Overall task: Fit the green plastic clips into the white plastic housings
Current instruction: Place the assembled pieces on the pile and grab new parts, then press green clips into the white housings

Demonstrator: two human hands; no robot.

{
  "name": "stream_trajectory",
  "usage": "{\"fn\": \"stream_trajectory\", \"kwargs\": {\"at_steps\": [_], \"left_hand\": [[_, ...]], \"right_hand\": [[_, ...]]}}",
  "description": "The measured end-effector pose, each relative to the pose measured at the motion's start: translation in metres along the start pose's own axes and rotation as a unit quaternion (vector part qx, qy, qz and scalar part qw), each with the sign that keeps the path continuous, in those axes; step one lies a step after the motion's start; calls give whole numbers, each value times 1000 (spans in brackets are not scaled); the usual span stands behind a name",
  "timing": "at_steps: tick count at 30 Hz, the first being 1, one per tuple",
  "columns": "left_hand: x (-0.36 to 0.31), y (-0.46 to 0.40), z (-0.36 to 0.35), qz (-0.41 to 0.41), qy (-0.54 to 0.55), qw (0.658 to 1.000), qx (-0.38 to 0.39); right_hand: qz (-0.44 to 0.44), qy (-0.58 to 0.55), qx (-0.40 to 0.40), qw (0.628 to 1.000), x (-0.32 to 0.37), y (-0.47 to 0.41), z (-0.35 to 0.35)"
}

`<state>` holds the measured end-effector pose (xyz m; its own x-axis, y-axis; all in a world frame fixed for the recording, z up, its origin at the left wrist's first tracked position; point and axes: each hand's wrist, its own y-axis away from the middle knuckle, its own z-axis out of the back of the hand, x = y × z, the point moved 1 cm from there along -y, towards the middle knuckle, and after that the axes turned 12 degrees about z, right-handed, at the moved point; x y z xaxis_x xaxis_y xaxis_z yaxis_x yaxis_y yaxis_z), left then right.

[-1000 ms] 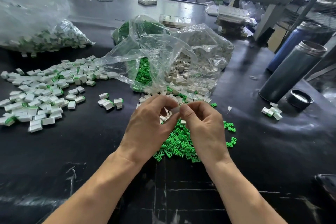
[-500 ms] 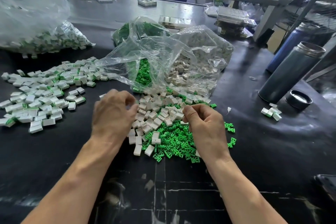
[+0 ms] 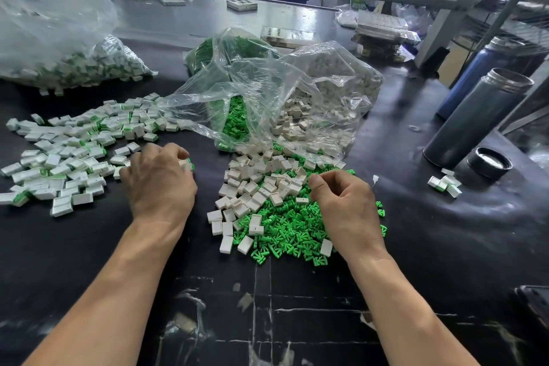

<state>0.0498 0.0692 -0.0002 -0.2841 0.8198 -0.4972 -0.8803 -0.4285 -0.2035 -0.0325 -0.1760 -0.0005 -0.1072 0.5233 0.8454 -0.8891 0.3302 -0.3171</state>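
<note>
The green clips (image 3: 285, 229) under my right hand are bright, smooth plastic, and the white housings (image 3: 255, 187) look matt plastic. My black tabletop (image 3: 416, 246) is glossy, scuffed with pale scratches. The bags (image 3: 267, 92) are thin, clear, crinkled film, and the flask (image 3: 475, 119) is dull brushed metal.

Even, bright overhead light; glare on the counter (image 3: 297, 18) and plastic bags (image 3: 267, 89); wide-angle bending at edges; sharp centre.
</note>
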Motion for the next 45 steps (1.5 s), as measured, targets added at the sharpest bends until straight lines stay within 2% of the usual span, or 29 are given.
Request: {"fn": "stream_trajectory", "kwargs": {"at_steps": [2, 4, 7, 10, 16, 24, 29, 32, 35, 39, 45], "left_hand": [[-6, 5, 3, -31, 21, 999, 17], [-12, 12, 7, -48, 46, 996, 66], [-20, 23, 9, -35, 11, 989, 146], [-22, 28, 8, -18, -26, 982, 188], [-25, 31, 7, -9, -14, 978, 206], [-26, 35, 5, -6, 65, 976, 210], [-27, 38, 7, -38, 137, 971, 191], [-31, 43, 10, -73, 219, 950, 208], [-39, 52, 11, -81, 306, 911, 263], [-48, 67, 7, -91, 365, 874, 309], [-52, 77, 0, -87, 405, 846, 335]], "right_hand": [[5, 29, 14, 999, -1, -2, 3], [2, 66, 37, 997, -1, -4, 6], [-11, 100, 78, 992, -1, -6, 13], [-16, 119, 117, 986, 2, -5, 17], [-20, 150, 172, 973, 7, -3, 16], [21, 210, 165, 963, 10, -1, 12], [46, 233, 169, 957, 10, -1, 11], [38, 163, 131, 977, 6, -3, 12], [13, 5, 72, 997, 3, -6, 10], [-10, -166, 49, 985, 3, -5, 8], [-4, -261, 37, 965, 6, -3, 3]]}}
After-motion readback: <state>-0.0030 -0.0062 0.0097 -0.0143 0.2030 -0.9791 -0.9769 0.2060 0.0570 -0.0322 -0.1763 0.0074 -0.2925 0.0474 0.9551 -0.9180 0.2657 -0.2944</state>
